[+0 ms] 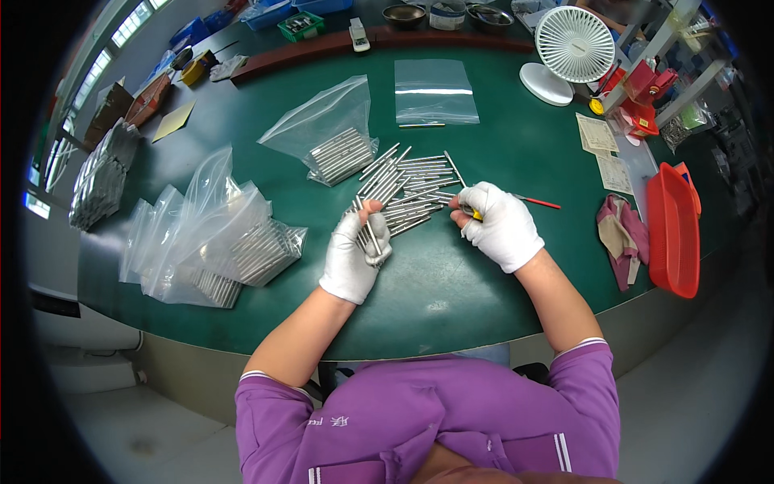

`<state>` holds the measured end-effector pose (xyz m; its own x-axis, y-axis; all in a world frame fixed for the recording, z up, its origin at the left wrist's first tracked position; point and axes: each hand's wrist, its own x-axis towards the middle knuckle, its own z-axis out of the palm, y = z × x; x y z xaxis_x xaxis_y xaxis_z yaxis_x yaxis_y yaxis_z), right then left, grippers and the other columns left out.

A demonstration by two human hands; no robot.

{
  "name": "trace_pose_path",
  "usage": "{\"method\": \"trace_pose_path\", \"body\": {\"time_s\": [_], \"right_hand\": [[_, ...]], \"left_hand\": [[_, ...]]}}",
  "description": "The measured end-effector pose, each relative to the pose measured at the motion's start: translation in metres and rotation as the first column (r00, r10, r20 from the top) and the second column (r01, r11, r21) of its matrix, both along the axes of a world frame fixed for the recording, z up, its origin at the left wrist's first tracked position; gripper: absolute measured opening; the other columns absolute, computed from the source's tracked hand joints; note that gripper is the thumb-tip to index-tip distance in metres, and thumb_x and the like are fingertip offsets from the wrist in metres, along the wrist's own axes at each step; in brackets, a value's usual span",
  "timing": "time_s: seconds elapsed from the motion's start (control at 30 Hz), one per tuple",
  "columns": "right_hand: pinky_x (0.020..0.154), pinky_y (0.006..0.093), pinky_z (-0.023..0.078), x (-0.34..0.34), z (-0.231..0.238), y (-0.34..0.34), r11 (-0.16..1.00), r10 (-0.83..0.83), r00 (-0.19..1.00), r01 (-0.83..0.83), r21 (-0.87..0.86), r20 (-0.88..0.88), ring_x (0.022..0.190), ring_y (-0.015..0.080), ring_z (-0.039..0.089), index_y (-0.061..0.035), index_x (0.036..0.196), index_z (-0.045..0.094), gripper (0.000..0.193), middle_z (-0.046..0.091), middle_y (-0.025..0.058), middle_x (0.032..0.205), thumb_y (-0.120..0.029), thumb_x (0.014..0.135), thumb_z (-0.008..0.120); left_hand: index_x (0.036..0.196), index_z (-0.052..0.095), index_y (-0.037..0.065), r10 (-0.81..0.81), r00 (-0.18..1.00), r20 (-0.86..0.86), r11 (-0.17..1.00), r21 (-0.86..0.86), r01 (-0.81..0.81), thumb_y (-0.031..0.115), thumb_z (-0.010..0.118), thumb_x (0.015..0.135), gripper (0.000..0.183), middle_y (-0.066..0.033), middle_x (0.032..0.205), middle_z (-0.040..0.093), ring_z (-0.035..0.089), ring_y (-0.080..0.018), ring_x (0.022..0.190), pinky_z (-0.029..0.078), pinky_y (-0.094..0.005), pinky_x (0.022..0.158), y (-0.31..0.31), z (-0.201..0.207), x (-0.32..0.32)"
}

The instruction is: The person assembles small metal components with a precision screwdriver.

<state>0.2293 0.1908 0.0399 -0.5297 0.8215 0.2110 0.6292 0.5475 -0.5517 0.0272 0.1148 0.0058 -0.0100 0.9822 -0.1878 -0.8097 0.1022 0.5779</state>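
Observation:
My left hand (353,256), in a white fingerless glove, is closed around a few thin metal rods (368,234). My right hand (501,227), gloved the same way, is closed on a small yellow-and-black piece (476,214); the fingers cover most of it, so its kind is hidden. Between and beyond both hands lies a loose pile of shiny metal rods (419,173), pointing various ways. A thin red stick (538,202) shows beside the right hand; whether the hand touches it I cannot tell. Beyond the pile are a bag of rods (340,153) and a flat clear bag (435,93).
Several filled clear bags (201,250) stand at the left on the green table (435,315). A white fan (574,48) is at the back right. To the right are a red basket (676,234), a cloth (622,238) and paper slips (605,153). A brown ledge (306,60) crosses the back.

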Motion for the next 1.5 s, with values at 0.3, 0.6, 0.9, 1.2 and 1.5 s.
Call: {"method": "trace_pose_path", "body": {"time_s": [0.3,0.6,0.9,1.2,1.5], "right_hand": [[0.063,0.0316,0.045,-0.008,-0.019,0.0,0.973,0.22,0.971,-0.226,0.051,0.094,0.073,0.0238,0.056,-0.0124,0.087,0.062,0.016,0.053,0.0058,0.081,-0.011,0.071,0.063],[0.063,0.034,0.045,-0.014,-0.017,-0.004,0.966,0.241,0.963,-0.25,0.063,0.118,0.073,0.0266,0.055,-0.0093,0.081,0.056,0.014,0.053,0.0072,0.081,-0.012,0.07,0.064],[0.064,0.0353,0.045,-0.01,-0.013,-0.005,0.983,0.161,0.987,-0.161,0.088,0.004,0.074,0.0292,0.054,-0.0059,0.084,0.052,0.017,0.051,0.0112,0.082,-0.005,0.069,0.061],[0.068,0.0331,0.044,-0.008,-0.012,-0.011,0.985,0.175,0.97,-0.173,0.024,-0.168,0.075,0.0274,0.053,-0.0037,0.084,0.052,0.014,0.051,0.0115,0.081,-0.006,0.073,0.061],[0.07,0.0336,0.044,-0.005,0.007,-0.018,0.976,0.2,0.948,-0.216,-0.038,-0.247,0.078,0.0272,0.053,-0.0055,0.096,0.053,0.024,0.051,0.0128,0.087,-0.015,0.075,0.058]], "left_hand": [[0.088,0.054,0.007,0.087,0.985,0.147,0.992,-0.106,-0.072,0.025,0.053,0.083,0.018,0.0006,0.06,0.036,0.036,-0.0119,0.056,0.032,-0.0236,0.049,0.003,0.005,0.003],[0.092,0.049,0.009,0.038,0.958,0.283,0.999,0.012,-0.043,0.016,0.051,0.085,0.011,0.0032,0.056,0.031,0.033,-0.007,0.047,0.026,-0.0192,0.04,0.001,0.001,-0.014],[0.091,0.05,0.01,0.136,0.967,-0.216,0.99,-0.007,-0.141,0.018,0.053,0.085,0.011,0.0041,0.059,0.036,0.023,-0.0042,0.039,0.017,-0.0183,0.034,0.001,0.013,-0.008],[0.104,0.051,0.007,-0.124,0.85,-0.511,0.988,-0.144,0.058,0.003,0.058,0.077,0.028,0.0056,0.069,0.048,0.032,-0.0004,0.045,0.023,-0.0158,0.039,-0.006,0.02,0.016],[0.089,0.055,0.006,-0.079,0.891,-0.447,0.993,-0.117,0.03,0.01,0.062,0.077,0.014,0.0047,0.064,0.049,0.034,-0.0012,0.044,0.024,-0.0158,0.039,-0.005,0.013,0.014]]}}
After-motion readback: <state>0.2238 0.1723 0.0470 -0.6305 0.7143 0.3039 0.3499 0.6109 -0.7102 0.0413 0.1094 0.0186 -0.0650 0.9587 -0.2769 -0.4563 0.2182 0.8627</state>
